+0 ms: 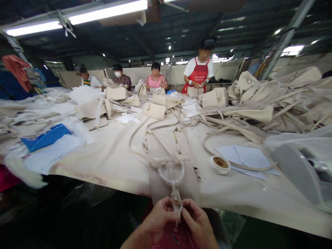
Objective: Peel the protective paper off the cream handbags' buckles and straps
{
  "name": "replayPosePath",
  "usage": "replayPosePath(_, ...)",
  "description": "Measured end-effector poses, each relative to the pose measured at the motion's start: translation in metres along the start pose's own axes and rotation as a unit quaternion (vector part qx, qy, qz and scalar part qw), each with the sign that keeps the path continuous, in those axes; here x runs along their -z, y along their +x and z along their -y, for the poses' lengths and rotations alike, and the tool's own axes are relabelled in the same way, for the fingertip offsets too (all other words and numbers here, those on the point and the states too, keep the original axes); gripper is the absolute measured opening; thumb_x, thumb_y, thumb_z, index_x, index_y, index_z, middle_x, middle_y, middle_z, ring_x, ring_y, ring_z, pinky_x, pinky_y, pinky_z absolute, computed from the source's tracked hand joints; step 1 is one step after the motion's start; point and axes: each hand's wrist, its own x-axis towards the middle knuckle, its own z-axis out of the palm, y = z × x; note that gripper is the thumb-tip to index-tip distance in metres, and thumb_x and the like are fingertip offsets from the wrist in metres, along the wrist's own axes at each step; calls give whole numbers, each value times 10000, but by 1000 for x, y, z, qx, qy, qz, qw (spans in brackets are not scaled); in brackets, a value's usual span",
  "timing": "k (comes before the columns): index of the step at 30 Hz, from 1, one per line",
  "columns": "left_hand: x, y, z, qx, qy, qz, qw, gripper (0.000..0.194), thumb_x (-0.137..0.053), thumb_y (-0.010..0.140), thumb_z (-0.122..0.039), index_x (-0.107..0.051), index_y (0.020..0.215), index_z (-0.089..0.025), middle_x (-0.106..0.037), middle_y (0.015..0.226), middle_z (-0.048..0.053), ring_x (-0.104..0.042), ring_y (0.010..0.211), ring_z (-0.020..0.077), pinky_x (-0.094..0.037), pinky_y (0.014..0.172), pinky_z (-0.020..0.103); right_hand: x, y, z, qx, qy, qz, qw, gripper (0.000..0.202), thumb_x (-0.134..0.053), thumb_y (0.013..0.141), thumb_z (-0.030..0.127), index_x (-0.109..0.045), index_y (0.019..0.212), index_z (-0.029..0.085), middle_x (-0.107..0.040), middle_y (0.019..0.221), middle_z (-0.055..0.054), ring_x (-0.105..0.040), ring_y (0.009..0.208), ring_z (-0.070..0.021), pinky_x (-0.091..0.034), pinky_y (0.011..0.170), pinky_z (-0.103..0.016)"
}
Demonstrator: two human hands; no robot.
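At the table's near edge, my left hand [161, 218] and my right hand [199, 221] pinch the two sides of a beige strap tab [176, 203] with a small metal fitting on it. The tab belongs to a beige bag [160, 147], which lies flat in front of me and hangs slightly over the edge. A round handle [163, 177], wrapped in whitish covering, curves just beyond my hands. Farther up the bag lie a long shoulder strap [135, 143] and a gold zipper [177, 142]. What my fingertips cover on the tab is hidden.
Right of the bag stands a round white dish [220, 165] with brown contents, beside white paper sheets [243, 156]. Piles of beige bags [259, 100] fill the right and back. A blue piece [46, 137] lies left. Several people, one in a red apron [197, 74], work across the table.
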Motion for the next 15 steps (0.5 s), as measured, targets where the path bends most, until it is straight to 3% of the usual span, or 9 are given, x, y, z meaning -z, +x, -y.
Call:
replayPosePath(5,12,5,-14,76,-60,-33,995,353,-825,483,-162,-520,661,-160,-590,547,-15,-452,440,47,-330,433,143,10,-3,-23,39,-108,-20,993,318,-659,808,500,-699,851,187,-693,789,-57,-624,751,-213,-502,706,-281)
replayPosePath(9,11,16,-15,58,-97,-51,992,268,-806,558,-132,-551,640,-129,-605,578,14,-457,438,42,-335,435,143,6,-7,-39,30,-89,5,996,342,-633,825,480,-733,1000,203,-739,983,-98,-673,929,-269,-516,873,-348)
replayPosePath(12,7,20,-16,57,-148,-36,987,186,-779,623,-89,-602,680,-84,-575,601,12,-473,465,34,-351,460,130,-3,-14,-47,57,-81,0,995,444,-679,770,448,-699,1169,254,-691,1204,-85,-586,1186,-308,-423,1049,-405)
replayPosePath(15,8,19,-17,70,-169,-15,983,181,-780,678,-153,-620,715,-77,-524,613,-9,-434,467,21,-307,442,117,-5,-22,-49,24,-110,19,993,421,-708,713,451,-729,1111,316,-719,1152,-28,-568,1208,-334,-415,1060,-417)
